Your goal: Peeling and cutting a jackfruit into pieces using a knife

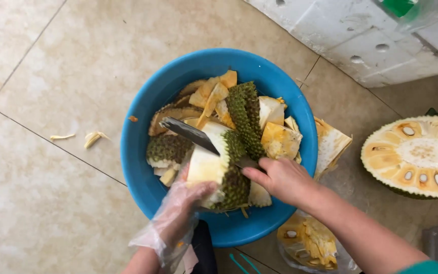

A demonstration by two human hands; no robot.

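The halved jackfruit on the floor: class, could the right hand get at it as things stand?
Probably yes. The halved jackfruit lies cut face up, beside the right hand, nothing between them; but that hand grips a knife.

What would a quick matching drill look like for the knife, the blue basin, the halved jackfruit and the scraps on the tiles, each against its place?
Things:
1. knife
2. blue basin
3. halved jackfruit
4. scraps

Places:
a. on the floor, right of the basin, cut face up
b. on the tiles, left of the basin
c. held in the right hand, blade over the rind
d. full of rind pieces

Pairs: 1-c, 2-d, 3-a, 4-b
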